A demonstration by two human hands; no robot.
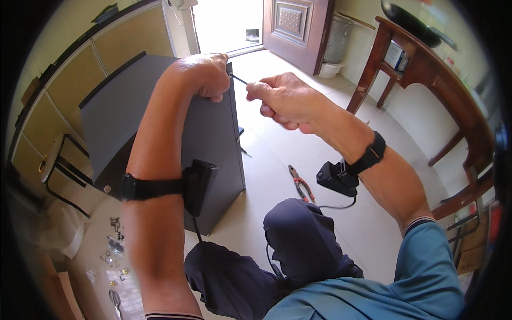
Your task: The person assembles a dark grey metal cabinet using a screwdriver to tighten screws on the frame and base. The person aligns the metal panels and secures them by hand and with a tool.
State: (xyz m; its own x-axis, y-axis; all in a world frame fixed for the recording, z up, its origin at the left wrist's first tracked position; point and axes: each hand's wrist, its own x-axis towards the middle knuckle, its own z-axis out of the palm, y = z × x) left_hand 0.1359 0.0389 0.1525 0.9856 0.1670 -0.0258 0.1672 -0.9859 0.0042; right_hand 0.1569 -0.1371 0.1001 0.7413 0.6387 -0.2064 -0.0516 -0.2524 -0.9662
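A dark grey cabinet (218, 133) stands on the floor in front of me. My left hand (210, 77) is curled over its far right corner, fingers bent against the edge and partly hidden by the wrist. To the right, my right hand (282, 101) pinches a thin dark rod-like tool (239, 79). The tool's tip meets the cabinet's edge close beside my left hand; its other end is hidden in my grip, so I cannot tell its exact kind. Red-handled pliers (301, 184) lie on the tiles below my right forearm.
Small loose hardware (114, 245) and scissors (115, 304) lie at lower left, near a black-framed stool (58, 165). At right stands a wooden table (426, 69) carrying a frying pan (413, 25). An open door (296, 32) is ahead. Cabled black devices (338, 178) are strapped to both forearms.
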